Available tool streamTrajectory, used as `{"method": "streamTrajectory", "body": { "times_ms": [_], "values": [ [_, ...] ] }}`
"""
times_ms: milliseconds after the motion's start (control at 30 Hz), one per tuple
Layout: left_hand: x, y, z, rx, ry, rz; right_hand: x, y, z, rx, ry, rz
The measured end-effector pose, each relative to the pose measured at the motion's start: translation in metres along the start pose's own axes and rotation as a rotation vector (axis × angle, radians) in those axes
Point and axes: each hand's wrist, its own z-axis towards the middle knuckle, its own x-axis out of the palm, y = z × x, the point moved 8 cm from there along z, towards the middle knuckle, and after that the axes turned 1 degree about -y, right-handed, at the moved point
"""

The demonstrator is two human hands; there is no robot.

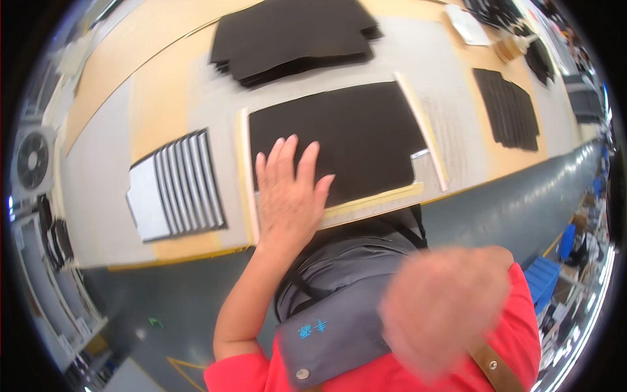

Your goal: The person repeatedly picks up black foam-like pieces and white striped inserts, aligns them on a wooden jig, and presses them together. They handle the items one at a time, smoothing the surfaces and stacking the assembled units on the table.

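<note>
My left hand [287,196] lies flat on the left part of a black sheet [359,140], its fingers spread and nothing in its grasp. Pale strips frame the sheet on the table: a left strip [247,176], a right strip [423,130] and a yellowish front strip [375,199]. My right hand [447,310] is raised in front of my red shirt, away from the table. Motion smears it, so its fingers and anything in them cannot be made out.
A stack of black sheets [294,39] lies beyond the framed sheet. White-and-dark striped pieces [179,186] overlap at the left, and dark pieces [508,108] at the right. A tan container [513,47] and a white item [467,25] are at the far right. The table's yellow edge [215,255] runs along the front.
</note>
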Motion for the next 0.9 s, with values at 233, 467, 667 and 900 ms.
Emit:
{"method": "streamTrajectory", "body": {
  "times_ms": [233,467,667,900],
  "values": [
    [0.020,-0.051,-0.031,0.285,0.188,-0.139,-0.052,-0.138,-0.036,0.280,0.300,-1.164],
    [0.031,-0.052,-0.038,0.289,0.321,-0.056,-0.089,-0.172,-0.023,0.263,0.378,-1.353],
    [0.032,-0.050,-0.036,0.302,0.353,-0.060,-0.113,-0.192,0.001,0.291,0.350,-1.524],
    [-0.010,-0.008,0.025,0.135,0.053,-0.239,-0.111,-0.160,-0.013,0.278,0.230,-1.429]
  ]
}}
